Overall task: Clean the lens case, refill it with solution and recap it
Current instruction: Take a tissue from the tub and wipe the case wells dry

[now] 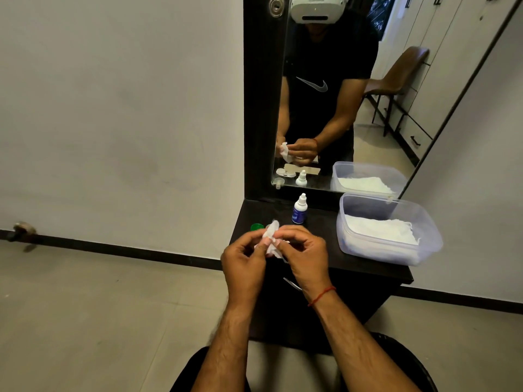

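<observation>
The lens case, mostly hidden, is pinched with a tissue (270,236) between both hands (246,261) (304,250) before the solution bottle (299,210); judged light, rigid, slippery, best held by its rim.

this looks like a home, a bedroom or dressing corner. a tall dark-framed mirror (339,94) stands on a small dark bench (353,264) set against a plain white wall (113,108). the mirror reflects white wardrobe doors (441,38) with drawers beneath them and a brown chair (402,72). pale floor tiles (85,321) meet a black skirting strip (127,247).
</observation>
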